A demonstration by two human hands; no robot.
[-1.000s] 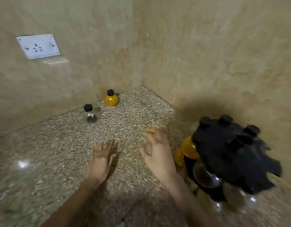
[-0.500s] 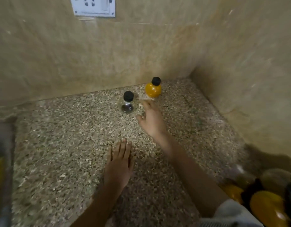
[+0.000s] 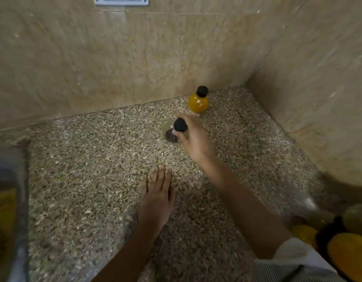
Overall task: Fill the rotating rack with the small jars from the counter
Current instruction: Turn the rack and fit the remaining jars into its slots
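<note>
Right hand (image 3: 193,139) is stretched out toward the far wall, fingers wrapped around a clear jar (image 3: 172,133) with a black cap. The jar has dark contents at the bottom and sits at counter level; cannot tell if it is lifted off or touching. The thumb side covers part of the glass, and the cap sticks out above the fingers.

Left hand (image 3: 156,197) lies flat and open, palm down on the counter (image 3: 90,180), fingers straight and close together, holding nothing. It is nearer than the right hand and a bit left of it.

The counter is speckled granite, brown and grey. Beige marble-look tile walls (image 3: 74,58) meet in a corner at far right. A white switch plate (image 3: 121,0) is cut off at the top edge.

Yellow jar (image 3: 198,101), also black-capped, stands upright near the far corner, just beyond and slightly right of the right hand, not touched. It is close to the back wall.

Rotating rack (image 3: 339,237) is at the near right edge, blurred and mostly cropped; yellow and pale rounded jars show in it with dark parts between. Right forearm passes just left of it. A pale striped sleeve (image 3: 294,265) shows at the bottom right. Left edge has a blurred grey and yellow shape, cannot tell what.
</note>
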